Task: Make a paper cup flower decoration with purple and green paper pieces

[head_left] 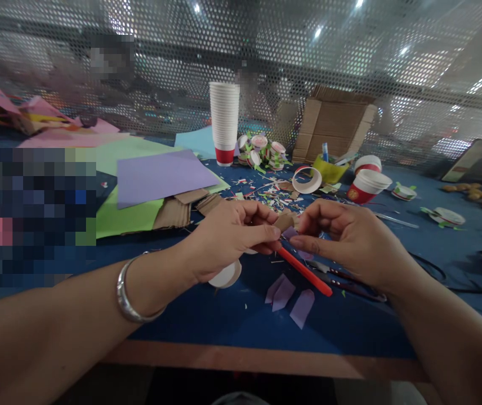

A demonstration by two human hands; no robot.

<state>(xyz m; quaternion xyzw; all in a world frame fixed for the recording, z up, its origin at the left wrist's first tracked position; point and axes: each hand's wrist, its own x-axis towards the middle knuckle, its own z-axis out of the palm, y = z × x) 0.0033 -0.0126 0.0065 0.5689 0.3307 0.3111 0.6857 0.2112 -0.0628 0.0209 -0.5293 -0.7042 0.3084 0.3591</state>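
Note:
My left hand (245,228) is closed in a pinch on a small piece of brown cardboard (285,220). Facing it, my right hand (334,233) pinches a small purple paper piece (290,232) against the cardboard's lower edge. Under the hands lies a red pen (306,273), slanting toward me. Scissors (351,284) with dark handles rest beneath my right hand. Several cut purple paper pieces with pointed ends (302,308) lie on the blue table near its front edge. Below my left wrist sits a cut-off white cup bottom (226,275), partly hidden.
Purple sheets (160,177) and green sheets lie over cardboard at left. Behind are a tall stack of paper cups (224,121), small paper-and-cup figures (262,149) and scattered scraps (277,194). A cup ring (307,180), a yellow container (329,169) and red-white cups (367,185) stand right.

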